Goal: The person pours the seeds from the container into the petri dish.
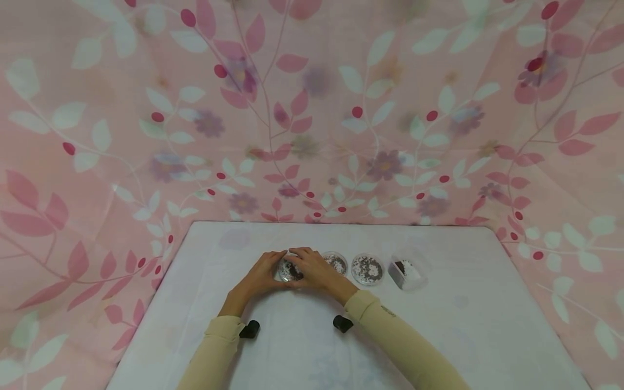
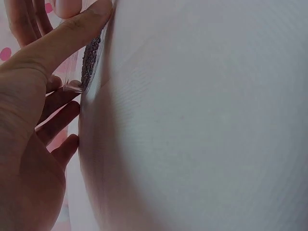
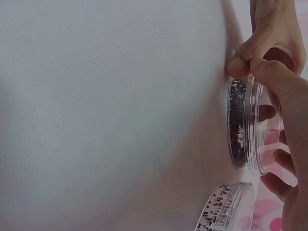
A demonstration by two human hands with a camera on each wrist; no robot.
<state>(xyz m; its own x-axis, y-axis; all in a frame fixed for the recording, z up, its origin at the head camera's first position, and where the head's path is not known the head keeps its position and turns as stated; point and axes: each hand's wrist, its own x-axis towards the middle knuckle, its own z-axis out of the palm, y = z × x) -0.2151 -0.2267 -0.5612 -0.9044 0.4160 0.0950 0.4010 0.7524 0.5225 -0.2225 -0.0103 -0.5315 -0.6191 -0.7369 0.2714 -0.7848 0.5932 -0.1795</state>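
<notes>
Both hands curl round a clear round dish [image 1: 291,269] of black and white beads at the left end of a row on the table. The left hand [image 1: 263,273] holds its left side, thumb low at the near edge and fingers round the far side. From the right, the right hand [image 1: 316,269] grips it, its thumb meeting the left thumb. The right wrist view shows dark beads [image 3: 236,120] in the lower part, with a clear lid [image 3: 260,139] above, between the right thumb and fingers. In the left wrist view, the hands hide part of the dish [image 2: 90,60].
Close by on the right stand two more clear round dishes of beads, the nearer one [image 1: 336,263] partly behind the right hand, the other [image 1: 368,270] beyond it. A clear rectangular box [image 1: 411,277] with black and white contents ends the row. Floral cloth [image 1: 322,108] hangs behind the white table [image 1: 453,325].
</notes>
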